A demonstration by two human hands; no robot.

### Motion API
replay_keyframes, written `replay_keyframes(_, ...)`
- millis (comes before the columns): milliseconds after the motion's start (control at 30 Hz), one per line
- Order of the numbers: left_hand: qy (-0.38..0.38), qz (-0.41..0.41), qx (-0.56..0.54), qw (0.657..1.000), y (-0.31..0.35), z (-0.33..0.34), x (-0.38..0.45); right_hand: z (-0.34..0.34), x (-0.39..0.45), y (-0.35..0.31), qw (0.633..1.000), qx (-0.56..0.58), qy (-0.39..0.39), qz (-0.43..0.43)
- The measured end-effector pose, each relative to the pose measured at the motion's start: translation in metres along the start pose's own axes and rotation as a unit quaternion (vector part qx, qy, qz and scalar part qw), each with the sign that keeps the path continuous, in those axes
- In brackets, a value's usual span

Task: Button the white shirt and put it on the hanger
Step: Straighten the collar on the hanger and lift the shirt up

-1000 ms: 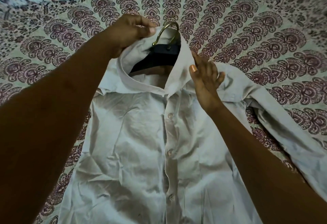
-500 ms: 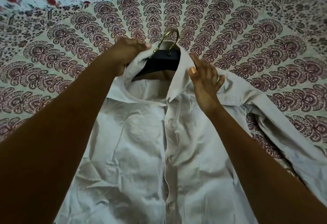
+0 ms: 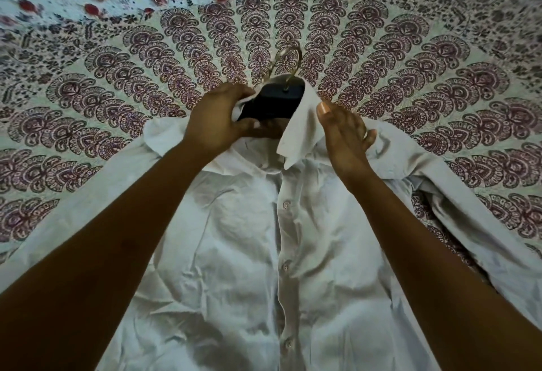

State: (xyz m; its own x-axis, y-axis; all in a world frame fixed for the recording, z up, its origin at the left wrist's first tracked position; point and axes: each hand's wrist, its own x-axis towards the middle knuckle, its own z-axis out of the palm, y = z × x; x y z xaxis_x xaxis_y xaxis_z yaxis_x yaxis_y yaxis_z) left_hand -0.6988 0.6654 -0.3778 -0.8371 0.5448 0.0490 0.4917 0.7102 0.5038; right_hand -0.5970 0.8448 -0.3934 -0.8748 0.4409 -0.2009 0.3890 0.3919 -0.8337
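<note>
The white shirt (image 3: 240,253) lies face up on the bedspread, its front placket buttoned, sleeves spread to both sides. A dark hanger (image 3: 271,102) sits inside the open collar, and its brass hook (image 3: 289,62) sticks out beyond the collar. My left hand (image 3: 217,124) grips the left side of the collar, with the thumb reaching under the hanger body. My right hand (image 3: 343,133) pinches the right collar flap, which stands up and folds over. The hanger's arms are hidden under the shirt shoulders.
A patterned bedspread (image 3: 410,62) with maroon fan motifs and red flowers covers the whole surface around the shirt. The right sleeve (image 3: 469,224) is bunched and folded at the right side.
The view has shifted so the shirt sits lower in the frame. My left hand has moved in closer to the hanger at the collar. My right hand keeps its hold on the right collar flap.
</note>
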Motion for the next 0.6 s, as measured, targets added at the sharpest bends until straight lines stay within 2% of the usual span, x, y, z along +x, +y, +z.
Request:
replay_keyframes(100,0.03,-0.009,0.059,0.998,0.004,0.004,0.003,-0.004,-0.003,-0.016,1.0,-0.011,0.01,0.016)
replay_keyframes(200,0.041,0.0,0.083,0.996,0.004,0.004,0.002,-0.004,-0.003,-0.04,0.99,-0.127,0.035,-0.051)
replay_keyframes(467,0.052,-0.006,0.1,0.994,0.012,0.003,-0.004,-0.037,0.015,-0.071,0.956,-0.269,-0.022,-0.114)
replay_keyframes(533,0.052,-0.009,0.102,0.993,0.012,0.005,-0.006,-0.048,0.02,-0.076,0.969,-0.229,-0.031,-0.085)
replay_keyframes(600,0.062,-0.001,0.115,0.991,0.013,0.007,-0.011,-0.057,0.027,-0.077,0.996,-0.069,-0.06,0.018)
